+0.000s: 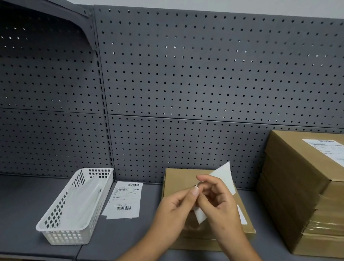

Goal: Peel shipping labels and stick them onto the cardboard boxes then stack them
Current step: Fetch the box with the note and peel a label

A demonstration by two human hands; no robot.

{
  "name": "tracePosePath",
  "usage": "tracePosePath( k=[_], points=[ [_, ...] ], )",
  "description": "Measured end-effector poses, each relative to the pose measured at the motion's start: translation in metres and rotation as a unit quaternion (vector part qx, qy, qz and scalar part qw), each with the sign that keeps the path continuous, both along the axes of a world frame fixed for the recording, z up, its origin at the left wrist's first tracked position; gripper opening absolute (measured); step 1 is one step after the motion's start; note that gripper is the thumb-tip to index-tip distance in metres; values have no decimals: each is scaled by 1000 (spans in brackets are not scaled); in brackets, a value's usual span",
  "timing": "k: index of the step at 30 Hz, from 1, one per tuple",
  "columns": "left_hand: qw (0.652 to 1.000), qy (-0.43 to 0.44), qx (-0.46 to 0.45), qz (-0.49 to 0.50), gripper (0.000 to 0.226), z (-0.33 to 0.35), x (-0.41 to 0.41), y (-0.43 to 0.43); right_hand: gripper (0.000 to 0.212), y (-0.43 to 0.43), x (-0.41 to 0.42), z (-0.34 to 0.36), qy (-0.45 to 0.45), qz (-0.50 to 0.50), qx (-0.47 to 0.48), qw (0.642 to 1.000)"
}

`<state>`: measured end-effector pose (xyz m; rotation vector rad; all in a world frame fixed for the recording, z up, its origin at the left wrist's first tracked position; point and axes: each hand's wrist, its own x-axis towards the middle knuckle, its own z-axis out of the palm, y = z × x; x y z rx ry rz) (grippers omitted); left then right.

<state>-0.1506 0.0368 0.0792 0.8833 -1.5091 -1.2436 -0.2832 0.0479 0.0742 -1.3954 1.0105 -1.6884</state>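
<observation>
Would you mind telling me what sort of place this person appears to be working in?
Probably a packing or shipping station in a stockroom: a grey metal shelf backed by pegboard, a stack of taped cardboard boxes with a label on top, and printed shipping labels lying beside a white basket.

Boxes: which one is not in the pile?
The flat box lying alone mid-shelf, beneath the left hand and right hand pinching a loose label. The others form the stack at the right.
</observation>
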Motion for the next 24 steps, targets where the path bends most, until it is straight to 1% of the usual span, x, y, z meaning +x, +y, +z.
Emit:
tracePosePath(
  k=[4, 6, 10, 12, 14, 16, 18, 20, 21, 22, 24],
  points=[
    [998, 40, 49, 31, 34, -5, 0, -8, 35, -1, 0, 0, -17, -17, 3, 1000],
    [995, 61, 68, 46, 34, -6, 5, -13, 34, -2, -4, 1, -33, -47, 9, 998],
    [987, 79, 101, 96, 34, -9, 19, -25, 30, -7, -32, -3, -93, -122, 39, 987],
    [984, 90, 111, 103, 34, -10, 23, -28, 29, -8, -44, -6, -103, -141, 46, 983],
    [984, 90, 112, 101, 33, -8, 20, -27, 22, -7, -43, -6, -99, -123, 54, 986],
    [985, 88, 112, 94, 33, -7, 13, -23, 11, -6, -33, -4, -109, -84, 95, 986],
    [987, 76, 108, 86, 33, -8, 5, -20, 38, -6, -24, -6, -76, -61, 165, 982],
    [990, 72, 96, 72, 33, -8, 1, -17, 60, -6, -21, -12, 7, -44, 195, 980],
    [990, 74, 95, 67, 34, -8, 0, -18, 64, -5, -19, -14, 32, -36, 190, 981],
    [990, 79, 98, 66, 37, -7, -1, -18, 64, -4, -17, -15, 29, -32, 180, 983],
    [987, 96, 113, 64, 37, -5, -1, -18, 58, -4, -16, -15, -14, -35, 168, 985]
  ],
)
